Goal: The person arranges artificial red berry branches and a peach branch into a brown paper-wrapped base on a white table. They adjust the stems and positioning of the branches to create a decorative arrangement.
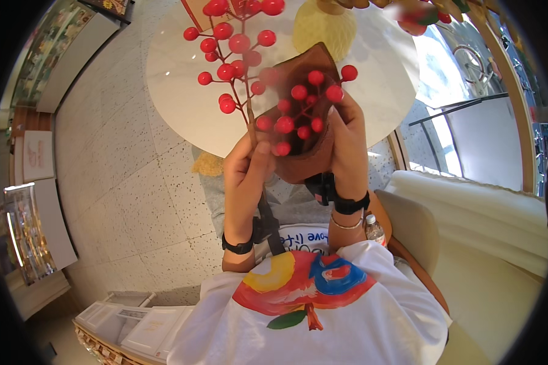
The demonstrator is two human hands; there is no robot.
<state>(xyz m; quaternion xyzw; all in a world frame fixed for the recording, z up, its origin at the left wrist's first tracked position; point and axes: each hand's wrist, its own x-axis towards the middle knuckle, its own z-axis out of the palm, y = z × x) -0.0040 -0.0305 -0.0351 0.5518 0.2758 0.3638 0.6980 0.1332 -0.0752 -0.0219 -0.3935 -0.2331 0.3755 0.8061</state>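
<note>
My left hand point(249, 166) pinches the brown stem point(251, 125) of an artificial red berry branch point(239, 43) between thumb and fingers. The branch's main spray rises up and away over the round table. A lower cluster of red berries point(284, 124) lies over the mouth of a brown leather pouch point(303, 166). With its flap point(313, 61) lifted at the far side, the pouch shows a dark inside. My right hand point(349, 137) grips the pouch's right edge, thumb on top. Whether my left fingers also hold the pouch's left corner is hidden.
A white round table point(187, 100) lies beyond my hands, with a yellow textured vase point(324, 29) at its far side. A chair point(411, 219) stands to the right, and a plastic bottle point(375, 230) sits near my right forearm. Display cases point(55, 54) line the left.
</note>
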